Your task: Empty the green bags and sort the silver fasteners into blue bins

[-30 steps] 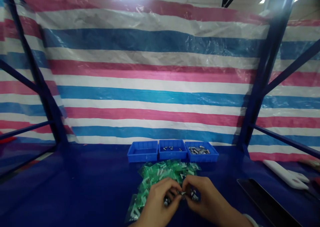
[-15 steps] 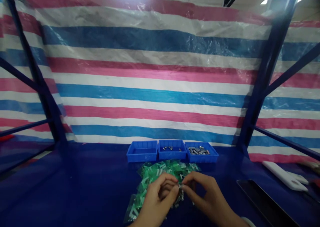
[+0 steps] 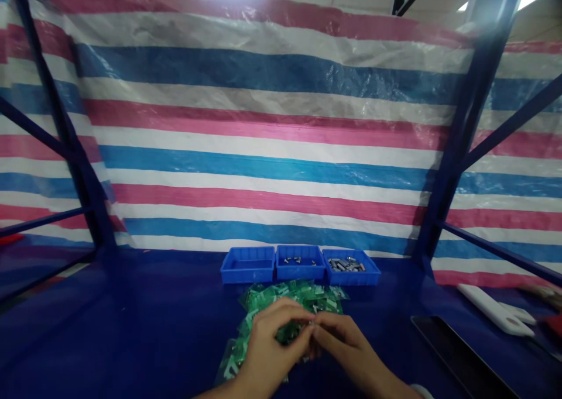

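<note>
Small metal part [image 3: 311, 323] pinched where left hand [image 3: 268, 341], right hand [image 3: 349, 347] meet; each grip narrow.

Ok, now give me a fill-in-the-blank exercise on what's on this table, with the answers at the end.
1. Behind the left hand and right hand stands a row of ____ blue trays.
2. The tray with only a few metal parts is the ____ one.
3. The pile of packets between the hands and the trays is mostly ____ in colour.
4. A flat dark object lies to the ____ of both hands.

Missing words: three; middle; green; right.
</note>
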The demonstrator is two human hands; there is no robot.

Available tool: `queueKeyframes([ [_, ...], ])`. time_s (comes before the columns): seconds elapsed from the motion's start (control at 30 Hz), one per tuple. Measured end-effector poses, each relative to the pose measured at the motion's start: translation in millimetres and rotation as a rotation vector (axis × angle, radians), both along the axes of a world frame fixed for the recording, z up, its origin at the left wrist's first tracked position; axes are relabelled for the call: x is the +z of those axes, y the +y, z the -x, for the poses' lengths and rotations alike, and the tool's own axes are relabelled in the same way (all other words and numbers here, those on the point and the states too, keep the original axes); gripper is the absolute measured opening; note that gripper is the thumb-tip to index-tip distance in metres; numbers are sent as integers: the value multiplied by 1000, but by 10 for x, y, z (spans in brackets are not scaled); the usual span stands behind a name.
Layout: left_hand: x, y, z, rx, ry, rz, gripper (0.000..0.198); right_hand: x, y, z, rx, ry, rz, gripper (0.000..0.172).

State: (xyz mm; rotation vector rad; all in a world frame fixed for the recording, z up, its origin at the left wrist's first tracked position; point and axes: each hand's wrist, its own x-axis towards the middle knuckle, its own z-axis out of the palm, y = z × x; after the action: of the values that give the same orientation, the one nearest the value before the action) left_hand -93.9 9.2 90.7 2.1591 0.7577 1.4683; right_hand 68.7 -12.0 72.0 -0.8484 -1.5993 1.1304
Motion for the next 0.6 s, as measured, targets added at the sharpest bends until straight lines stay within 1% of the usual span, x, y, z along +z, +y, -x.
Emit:
queueKeyframes([
  [0.07, 100, 196, -71, 32, 22, -52, 11, 16, 47, -57, -54, 17, -9, 39],
  [0.17, 222, 625, -184, 95, 129, -168, 13, 36, 165, -189, -110, 33, 16, 35],
  [0.23, 236, 871, -221, 122, 155, -184, 20, 46, 246, -276, -151, 29, 15, 36],
  [0.3, 191, 988, -209, 144, 165, -188, 25, 61, 298, -340, -191, 0, -5, 35],
  [0.37, 116, 955, -150, 144, 181, -195, 25, 89, 313, -378, -204, -83, -37, 30],
  [0.47, 29, 726, -18, 110, 216, -209, 24, 154, 280, -406, -195, -315, -141, 15],
  [0.5, 18, 634, 25, 96, 226, -213, 23, 175, 264, -415, -193, -405, -192, 13],
  [0.6, 20, 407, 117, 61, 246, -226, 23, 207, 228, -455, -210, -664, -318, 23],
])
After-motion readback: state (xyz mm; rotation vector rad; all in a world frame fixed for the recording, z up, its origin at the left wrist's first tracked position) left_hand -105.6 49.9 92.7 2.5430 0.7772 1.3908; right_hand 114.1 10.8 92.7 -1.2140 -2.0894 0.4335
